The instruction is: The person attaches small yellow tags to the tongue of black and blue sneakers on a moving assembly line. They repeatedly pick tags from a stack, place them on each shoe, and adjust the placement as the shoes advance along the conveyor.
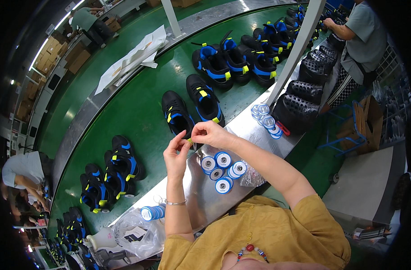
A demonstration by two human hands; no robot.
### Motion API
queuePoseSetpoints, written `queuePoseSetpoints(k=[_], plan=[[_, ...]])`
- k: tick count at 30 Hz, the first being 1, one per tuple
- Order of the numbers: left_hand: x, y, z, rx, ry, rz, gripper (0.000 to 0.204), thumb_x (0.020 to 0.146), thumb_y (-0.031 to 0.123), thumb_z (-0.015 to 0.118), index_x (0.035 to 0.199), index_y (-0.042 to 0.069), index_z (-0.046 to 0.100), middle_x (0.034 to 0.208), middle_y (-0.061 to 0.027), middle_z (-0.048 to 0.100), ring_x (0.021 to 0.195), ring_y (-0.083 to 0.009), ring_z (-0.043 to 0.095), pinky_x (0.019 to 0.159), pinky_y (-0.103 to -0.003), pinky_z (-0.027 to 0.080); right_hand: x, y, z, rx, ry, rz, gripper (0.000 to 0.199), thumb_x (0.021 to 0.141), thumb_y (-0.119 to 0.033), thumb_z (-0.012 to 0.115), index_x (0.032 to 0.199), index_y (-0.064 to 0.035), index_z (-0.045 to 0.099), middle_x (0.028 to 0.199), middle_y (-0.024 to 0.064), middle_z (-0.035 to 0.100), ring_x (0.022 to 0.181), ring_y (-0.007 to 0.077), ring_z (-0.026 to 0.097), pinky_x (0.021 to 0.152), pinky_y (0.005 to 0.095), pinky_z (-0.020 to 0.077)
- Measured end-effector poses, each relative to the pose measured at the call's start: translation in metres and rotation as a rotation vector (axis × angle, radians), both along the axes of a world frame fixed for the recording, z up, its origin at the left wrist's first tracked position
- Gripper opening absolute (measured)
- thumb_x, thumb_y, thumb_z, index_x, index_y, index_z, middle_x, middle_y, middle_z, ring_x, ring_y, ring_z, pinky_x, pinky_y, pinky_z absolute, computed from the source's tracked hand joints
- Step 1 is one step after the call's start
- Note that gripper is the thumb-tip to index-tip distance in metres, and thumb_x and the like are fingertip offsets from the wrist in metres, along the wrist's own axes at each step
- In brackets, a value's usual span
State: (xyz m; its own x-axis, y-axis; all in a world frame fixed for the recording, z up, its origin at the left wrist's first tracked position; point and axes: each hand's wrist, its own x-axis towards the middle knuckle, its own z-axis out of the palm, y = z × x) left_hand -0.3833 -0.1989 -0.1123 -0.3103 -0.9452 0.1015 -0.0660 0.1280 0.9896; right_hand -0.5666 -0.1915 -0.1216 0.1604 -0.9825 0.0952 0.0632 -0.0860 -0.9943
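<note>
My left hand (175,155) and my right hand (209,134) meet above the near edge of the green belt, thumbs and forefingers pinched close together. Both are at the heel of a black and blue shoe (175,110), by its yellow-green pull tab. A thin pale bit shows between the fingertips, too small to name. To the right of that shoe stands a matching shoe (202,95). Below my right forearm, small stacks of round blue-rimmed white tags (223,185) lie on the metal ledge (194,191).
More black and blue shoes (214,65) stand along the green belt (138,108). More round tags (265,118) lie by a metal post (300,49). Black shoes in dotted wrap (300,105) line the right side. A plastic bag (140,234) sits lower left. Co-workers stand farther off.
</note>
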Motion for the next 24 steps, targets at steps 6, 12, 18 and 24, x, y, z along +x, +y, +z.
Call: queuePoseSetpoints(k=[6, 12, 18, 24], plan=[[0.001, -0.001, -0.002, 0.013, 0.021, -0.011, 0.04, 0.086, -0.007, 0.064, 0.125, -0.001, 0.06, 0.089, -0.0011, 0.063, 0.082, -0.0069, 0.057, 0.077, -0.02, 0.048, 0.003, 0.0, -0.002, 0.014, -0.029, 0.032, 0.01, 0.081, -0.008, 0.069, 0.082, 0.0001, 0.065, 0.073, 0.0014, 0.063, 0.069, 0.0074, 0.055, 0.064, 0.0241, 0.0447], [-0.002, -0.002, -0.006, 0.068, 0.129, 0.013, 0.04, 0.085, -0.008, 0.064, 0.124, -0.003, 0.06, 0.09, -0.002, 0.064, 0.082, -0.0075, 0.058, 0.079, -0.02, 0.048, 0.009, -0.001, -0.007, 0.006, -0.038, 0.014, 0.012, 0.08, -0.01, 0.071, 0.081, 0.0002, 0.065, 0.071, 0.0028, 0.064, 0.067, 0.0083, 0.056, 0.062, 0.025, 0.0448], [-0.004, 0.007, 0.0, -0.018, -0.097, -0.025, 0.023, 0.089, 0.001, 0.065, 0.112, -0.002, 0.066, 0.089, -0.0018, 0.064, 0.082, -0.0068, 0.058, 0.075, -0.019, 0.046, -0.033, 0.014, 0.007, -0.085, 0.202, -0.118, 0.018, 0.085, -0.014, 0.07, 0.096, -0.0003, 0.07, 0.083, 0.0032, 0.067, 0.08, 0.0097, 0.061, 0.071, 0.0252, 0.049], [0.002, 0.017, -0.004, -0.046, -0.057, 0.202, 0.016, 0.096, 0.013, 0.059, 0.097, -0.002, 0.064, 0.084, -0.0001, 0.065, 0.074, -0.0062, 0.057, 0.063, -0.021, 0.045, -0.164, 0.083, -0.014, 0.159, 0.607, -0.457, 0.017, 0.084, -0.017, 0.063, 0.082, -0.0003, 0.067, 0.079, 0.0173, 0.067, 0.071, 0.0274, 0.065, 0.066, 0.0352, 0.051]])
